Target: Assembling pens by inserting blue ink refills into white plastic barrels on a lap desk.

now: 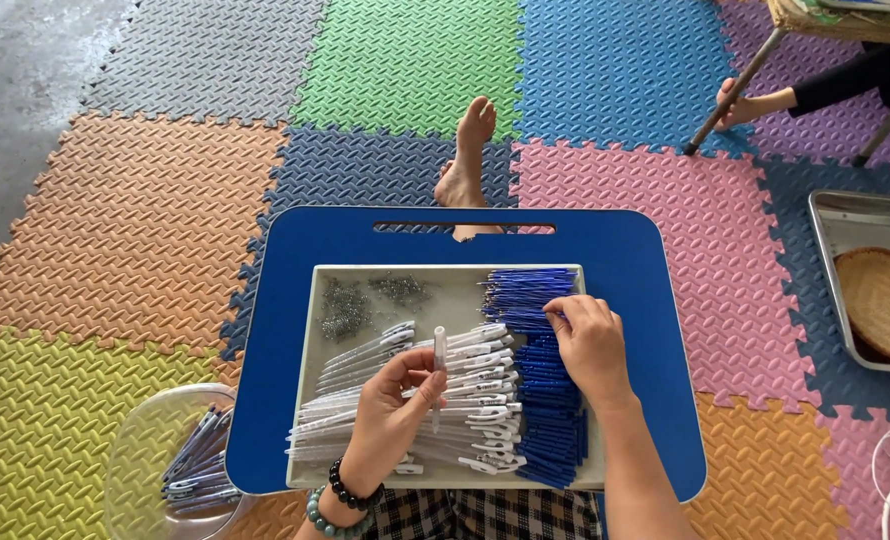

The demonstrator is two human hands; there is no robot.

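Bright foam mats [145,230] around blue lap desk [645,300], grey tray [310,370] crowded, left hand [390,415] pinched white pen barrel [439,365] upright, right hand [590,345] curled, fingertips touched blue refills [550,400].

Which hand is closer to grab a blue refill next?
The right hand, probably. It already rests on the blue refills, while the left hand is busy holding a white pen barrel upright.

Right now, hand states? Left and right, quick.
Left hand: closed on a white pen barrel, held upright over the tray.
Right hand: fingertips pinching into the blue refills; firm grasp unclear.
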